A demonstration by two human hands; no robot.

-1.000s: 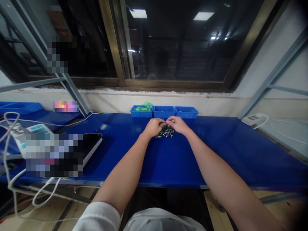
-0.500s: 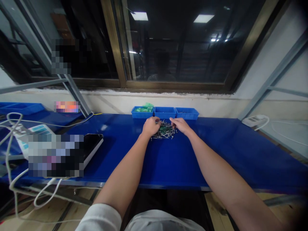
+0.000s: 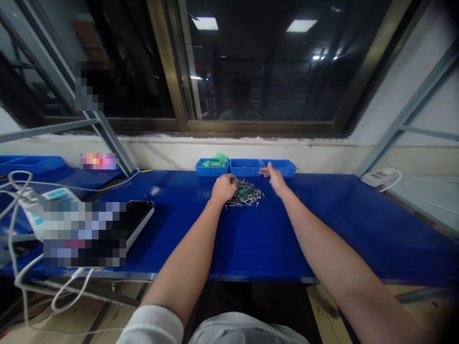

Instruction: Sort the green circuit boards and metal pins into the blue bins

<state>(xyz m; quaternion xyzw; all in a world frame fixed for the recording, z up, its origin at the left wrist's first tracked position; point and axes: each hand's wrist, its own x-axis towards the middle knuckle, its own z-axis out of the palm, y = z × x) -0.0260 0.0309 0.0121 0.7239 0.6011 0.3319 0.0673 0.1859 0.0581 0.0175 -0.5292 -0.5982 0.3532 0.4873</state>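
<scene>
A loose pile of thin metal pieces (image 3: 247, 193), with something green among them, lies on the blue table. At the pile's left edge my left hand (image 3: 224, 188) has its fingers curled together; what they hold, if anything, is too small to tell. My right hand (image 3: 274, 178) is raised in front of the blue bins, its fingers stretched out and apart. Behind the pile stand the left bin (image 3: 212, 170) with green plastic in it, the middle bin (image 3: 245, 171) with a thin piece in it, and the right bin (image 3: 287, 172), partly behind my right hand.
A black device with a white edge (image 3: 138, 217) lies on the left of the table, near white cables (image 3: 13, 239). Another blue tray (image 3: 43, 164) is at the far left. A white power strip (image 3: 380, 176) sits at the right, beside a metal frame.
My right hand has moved from the pile up to the bins, and its fingers have opened. A thin piece now shows in the middle bin. My left hand has stayed at the pile.
</scene>
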